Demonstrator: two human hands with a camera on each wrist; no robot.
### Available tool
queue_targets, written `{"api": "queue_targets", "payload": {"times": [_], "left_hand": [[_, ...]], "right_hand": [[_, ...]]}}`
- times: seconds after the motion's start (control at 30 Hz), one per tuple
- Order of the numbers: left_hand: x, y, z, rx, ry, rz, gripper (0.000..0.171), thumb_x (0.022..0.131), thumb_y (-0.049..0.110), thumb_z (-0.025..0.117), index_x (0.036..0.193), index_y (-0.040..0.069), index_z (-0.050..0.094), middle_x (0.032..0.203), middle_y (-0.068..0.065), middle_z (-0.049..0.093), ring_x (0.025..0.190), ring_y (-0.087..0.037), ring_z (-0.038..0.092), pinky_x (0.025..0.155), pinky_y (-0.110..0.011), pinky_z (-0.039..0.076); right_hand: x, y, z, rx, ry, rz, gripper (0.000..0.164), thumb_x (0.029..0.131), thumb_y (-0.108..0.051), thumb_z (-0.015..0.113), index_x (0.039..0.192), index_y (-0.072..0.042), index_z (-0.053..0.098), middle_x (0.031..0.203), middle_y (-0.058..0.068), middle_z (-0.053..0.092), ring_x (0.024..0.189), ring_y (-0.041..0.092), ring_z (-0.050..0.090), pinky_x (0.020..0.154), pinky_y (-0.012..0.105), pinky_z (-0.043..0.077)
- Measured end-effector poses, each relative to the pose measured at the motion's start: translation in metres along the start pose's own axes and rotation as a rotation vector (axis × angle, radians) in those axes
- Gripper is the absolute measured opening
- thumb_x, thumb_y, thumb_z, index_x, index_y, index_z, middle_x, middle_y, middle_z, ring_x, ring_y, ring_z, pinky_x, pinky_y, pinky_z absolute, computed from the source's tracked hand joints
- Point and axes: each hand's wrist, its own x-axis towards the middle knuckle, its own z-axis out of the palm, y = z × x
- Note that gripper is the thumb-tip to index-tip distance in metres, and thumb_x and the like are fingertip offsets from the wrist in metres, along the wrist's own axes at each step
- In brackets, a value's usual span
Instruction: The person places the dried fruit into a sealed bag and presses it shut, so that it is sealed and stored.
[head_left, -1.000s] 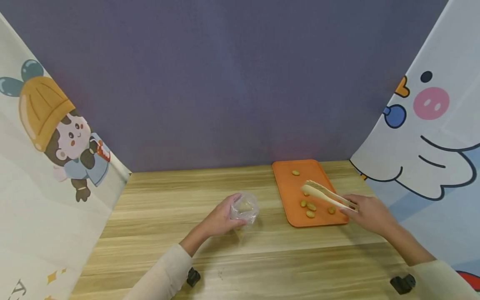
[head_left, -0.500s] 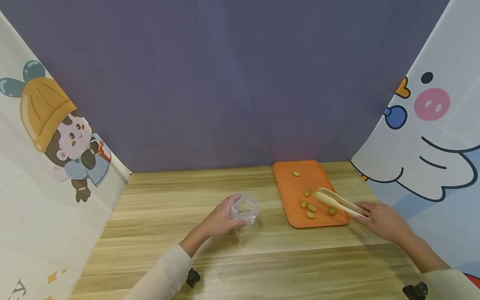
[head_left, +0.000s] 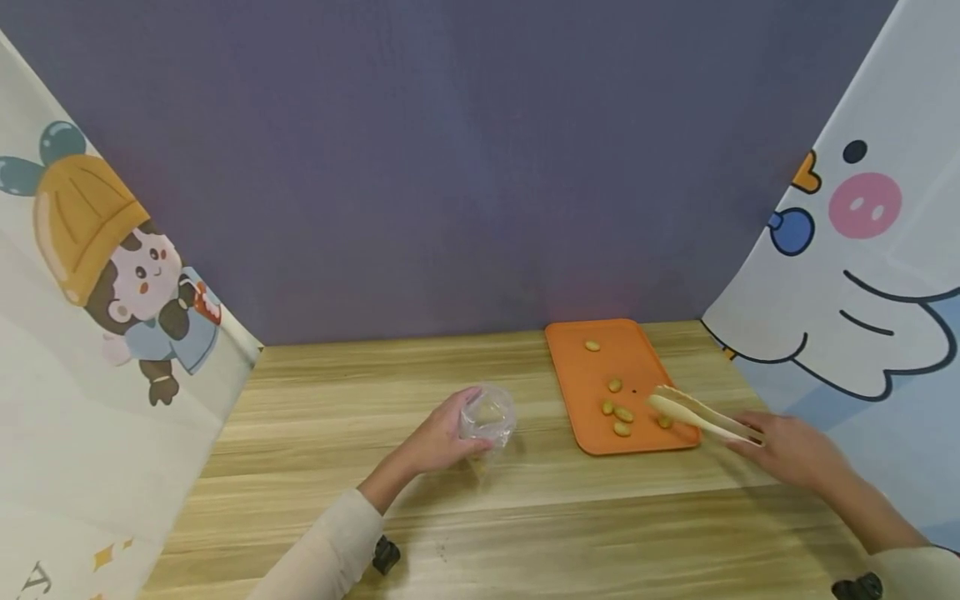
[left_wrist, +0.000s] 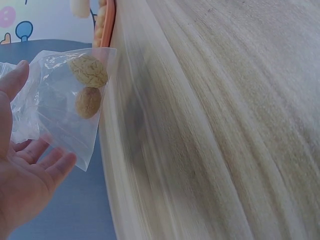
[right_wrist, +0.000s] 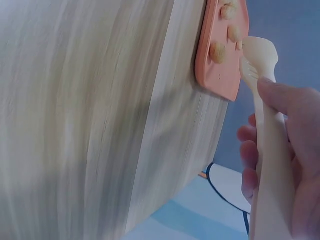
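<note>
Two pieces (left_wrist: 88,71) sit in the bag (left_wrist: 57,95), gripped by the left hand (head_left: 441,439), apparently to spread its mouth; the right hand (head_left: 791,450) grips tongs (right_wrist: 276,165) by their right end, probably for reach.

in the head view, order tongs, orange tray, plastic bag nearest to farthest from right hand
1. Tongs: held in the right hand
2. Orange tray: left of that hand
3. Plastic bag: farther left, in the left hand
</note>
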Motion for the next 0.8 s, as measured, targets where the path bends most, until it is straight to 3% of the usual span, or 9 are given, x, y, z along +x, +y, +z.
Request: {"api": "queue_targets", "payload": {"times": [0.33,0.8], "left_hand": [[0.002,-0.001,0.001,-0.01,-0.008,-0.012,0.092,0.084,0.032,0.083,0.157,0.006,0.033,0.155,-0.018,0.045,0.138,-0.034,0.049,0.116,-0.052,0.043],[0.001,0.0,0.001,0.006,-0.017,-0.021,0.093,0.085,0.032,0.083,0.157,0.005,0.032,0.157,-0.019,0.043,0.138,-0.035,0.049,0.115,-0.052,0.043]], "right_hand": [[-0.009,0.012,0.0,-0.016,-0.047,0.002,0.048,0.092,-0.04,0.073,0.121,-0.002,0.071,0.071,-0.009,0.061,0.055,0.004,0.043,0.05,0.026,0.038],[-0.015,0.018,0.008,-0.004,-0.066,0.008,0.048,0.091,-0.041,0.074,0.118,-0.002,0.072,0.076,-0.008,0.069,0.061,0.005,0.053,0.053,0.032,0.046]]}}
